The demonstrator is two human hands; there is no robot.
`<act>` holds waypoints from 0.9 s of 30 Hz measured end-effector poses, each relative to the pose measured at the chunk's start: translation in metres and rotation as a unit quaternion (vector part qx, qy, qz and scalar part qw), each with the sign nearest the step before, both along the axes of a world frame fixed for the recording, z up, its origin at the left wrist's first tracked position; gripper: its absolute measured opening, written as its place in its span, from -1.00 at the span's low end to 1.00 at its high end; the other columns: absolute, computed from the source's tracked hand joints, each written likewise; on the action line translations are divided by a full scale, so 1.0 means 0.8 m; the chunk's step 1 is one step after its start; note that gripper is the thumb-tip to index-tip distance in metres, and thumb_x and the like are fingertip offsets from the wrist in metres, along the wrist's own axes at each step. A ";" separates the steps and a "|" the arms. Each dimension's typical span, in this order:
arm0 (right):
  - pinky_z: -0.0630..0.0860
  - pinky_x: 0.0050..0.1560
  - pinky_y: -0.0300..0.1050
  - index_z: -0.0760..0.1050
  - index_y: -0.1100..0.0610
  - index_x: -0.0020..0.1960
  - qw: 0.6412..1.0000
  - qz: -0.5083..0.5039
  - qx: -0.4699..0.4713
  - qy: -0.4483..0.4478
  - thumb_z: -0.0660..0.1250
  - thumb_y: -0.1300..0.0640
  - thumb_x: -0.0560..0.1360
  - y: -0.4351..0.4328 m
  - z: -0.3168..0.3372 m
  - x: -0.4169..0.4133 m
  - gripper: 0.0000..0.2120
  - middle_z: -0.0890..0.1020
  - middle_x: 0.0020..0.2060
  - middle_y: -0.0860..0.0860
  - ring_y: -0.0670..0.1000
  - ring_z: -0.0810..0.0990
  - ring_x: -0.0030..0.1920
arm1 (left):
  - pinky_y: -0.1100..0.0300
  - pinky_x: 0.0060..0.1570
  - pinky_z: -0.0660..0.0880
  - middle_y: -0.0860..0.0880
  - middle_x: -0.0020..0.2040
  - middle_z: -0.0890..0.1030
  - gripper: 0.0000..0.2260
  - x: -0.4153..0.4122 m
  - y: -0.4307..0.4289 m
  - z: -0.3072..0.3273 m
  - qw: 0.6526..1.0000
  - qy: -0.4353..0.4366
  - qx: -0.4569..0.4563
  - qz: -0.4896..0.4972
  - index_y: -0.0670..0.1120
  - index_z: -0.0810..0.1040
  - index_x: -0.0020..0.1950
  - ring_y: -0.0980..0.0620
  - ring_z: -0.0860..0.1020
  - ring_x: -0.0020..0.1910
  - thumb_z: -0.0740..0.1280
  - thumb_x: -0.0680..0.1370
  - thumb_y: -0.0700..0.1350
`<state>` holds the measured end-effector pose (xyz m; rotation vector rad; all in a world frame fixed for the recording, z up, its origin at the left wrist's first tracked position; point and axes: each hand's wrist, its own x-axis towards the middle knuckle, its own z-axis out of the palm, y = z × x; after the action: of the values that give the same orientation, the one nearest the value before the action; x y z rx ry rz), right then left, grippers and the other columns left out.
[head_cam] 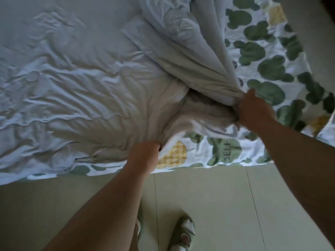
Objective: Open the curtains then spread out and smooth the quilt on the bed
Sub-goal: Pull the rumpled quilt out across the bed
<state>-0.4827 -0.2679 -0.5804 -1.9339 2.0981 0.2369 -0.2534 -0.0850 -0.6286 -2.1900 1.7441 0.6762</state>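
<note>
Both hands clutch the pale, crumpled white quilt point(87, 91): the left hand point(143, 156) bunches its near edge, and the right hand point(253, 109) grips a folded-over corner, likely to draw it across the exposed leaf-patterned bed sheet point(268, 69).

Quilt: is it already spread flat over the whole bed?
No, the quilt is bunched where the left hand and right hand grip it, and the leaf-patterned sheet lies bare.

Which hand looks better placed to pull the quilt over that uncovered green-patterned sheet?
The right hand, probably: its grip holds the bunched fold of the quilt right beside the uncovered patterned sheet. The left hand grips the flatter edge farther away.
</note>
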 end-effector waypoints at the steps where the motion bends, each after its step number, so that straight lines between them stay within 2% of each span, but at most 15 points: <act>1: 0.37 0.23 0.20 0.12 0.27 0.45 1.000 -0.018 -0.001 0.015 0.10 0.18 0.58 -0.005 0.004 -0.030 -0.53 0.42 0.31 0.33 0.35 0.43 0.29 | 0.08 0.05 0.48 -0.05 0.08 0.62 -0.74 -0.015 0.018 0.001 1.000 -0.002 0.026 -0.013 -0.01 0.54 0.15 -0.11 0.58 0.12 0.20 0.52 -0.24; 4: 0.44 0.09 0.14 0.29 0.39 0.30 0.997 -0.019 0.039 0.067 0.18 0.22 0.54 -0.001 -0.004 -0.097 -0.61 0.47 0.20 0.36 0.34 0.49 0.19 | 0.12 0.05 0.48 -0.03 0.08 0.62 -0.76 -0.035 0.043 -0.005 0.999 -0.019 0.042 -0.009 -0.02 0.53 0.14 -0.06 0.57 0.13 0.17 0.55 -0.21; 8: 0.39 0.26 0.18 0.05 0.29 0.50 0.994 -0.048 0.091 0.046 0.31 0.11 0.47 0.030 -0.049 -0.130 -0.28 0.30 0.39 0.28 0.32 0.37 0.35 | 0.08 0.05 0.47 -0.07 0.13 0.55 -0.78 -0.051 0.022 -0.007 0.998 -0.009 -0.009 0.058 -0.07 0.46 0.18 -0.09 0.54 0.14 0.24 0.53 -0.16; 10: 0.37 0.27 0.19 0.02 0.21 0.50 0.996 -0.061 0.058 0.024 0.38 0.09 0.43 0.047 -0.053 -0.119 -0.21 0.25 0.39 0.27 0.33 0.34 0.35 | 0.02 0.08 0.45 -0.08 0.21 0.43 -0.63 -0.068 0.011 -0.011 0.996 0.040 -0.009 0.076 -0.06 0.36 0.27 -0.11 0.45 0.22 0.31 0.50 -0.05; 13: 0.36 0.25 0.12 0.12 0.09 0.43 0.999 0.029 -0.046 -0.003 0.33 0.13 0.45 0.061 -0.048 -0.091 -0.37 0.28 0.32 0.20 0.27 0.36 0.29 | 0.00 0.20 0.43 -0.13 0.31 0.34 -0.37 -0.096 -0.002 -0.017 0.993 0.088 0.035 0.066 0.01 0.19 0.46 -0.14 0.39 0.30 0.37 0.45 -0.03; 15: 0.31 0.30 0.09 0.17 0.08 0.41 0.993 0.087 -0.076 -0.014 0.29 0.15 0.46 0.059 -0.048 -0.076 -0.44 0.28 0.31 0.17 0.24 0.33 0.29 | 0.01 0.25 0.40 -0.15 0.34 0.35 -0.35 -0.108 -0.010 -0.021 0.992 0.092 0.050 0.073 -0.03 0.15 0.51 -0.17 0.40 0.31 0.34 0.47 -0.03; 20: 0.19 0.40 0.01 0.20 0.06 0.40 0.987 0.133 -0.067 -0.056 0.30 0.20 0.44 0.039 -0.051 -0.051 -0.44 0.24 0.38 0.12 0.16 0.23 0.38 | 0.05 0.17 0.44 -0.10 0.25 0.48 -0.61 -0.107 -0.046 -0.017 0.984 0.118 -0.034 0.131 -0.09 0.40 0.32 -0.10 0.48 0.23 0.25 0.52 -0.01; 24: 0.12 0.47 0.01 0.10 0.03 0.50 0.983 0.150 -0.033 -0.099 0.24 0.17 0.54 0.002 -0.045 -0.031 -0.41 0.10 0.51 0.08 0.13 0.12 0.49 | 0.05 0.12 0.46 -0.10 0.26 0.43 -0.51 -0.102 -0.089 -0.014 0.985 0.124 -0.048 0.114 -0.06 0.34 0.37 -0.11 0.47 0.22 0.34 0.49 0.03; 27: 0.15 0.46 0.00 0.12 0.02 0.51 0.972 0.192 -0.013 -0.137 0.23 0.14 0.56 -0.036 -0.040 -0.010 -0.44 0.12 0.52 0.06 0.10 0.14 0.50 | 0.05 0.20 0.40 -0.11 0.31 0.38 -0.41 -0.109 -0.123 -0.024 0.985 0.119 -0.079 0.101 -0.05 0.28 0.42 -0.12 0.40 0.30 0.37 0.45 0.05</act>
<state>-0.4910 -0.2970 -0.6125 -2.2318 1.5531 0.0152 -0.3403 -0.1831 -0.6478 -2.5093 1.7544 0.9082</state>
